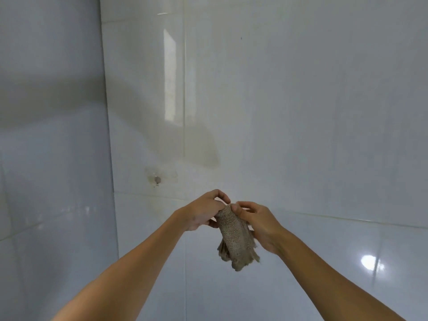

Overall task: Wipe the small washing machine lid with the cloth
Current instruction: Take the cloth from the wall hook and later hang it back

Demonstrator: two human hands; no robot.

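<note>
Your left hand and right hand meet just below the centre of the frame, and both grips are closed on the cloth. The left-hand fingers curl over the cloth's upper left edge; the right thumb and fingers pinch its top from the right side. The cloth is a coarse, brownish woven piece, bunched at the top between the two grips and touching both hands. Its loose body hangs down from them, ending in a ragged lower edge below your right wrist. It is held in the air, clear of any surface. Both forearms run in from the lower corners of the frame. Behind the hands stands a glossy white tiled wall, with a small metal fitting on it, left of and above your left hand. The washing machine lid is not in view.
</note>
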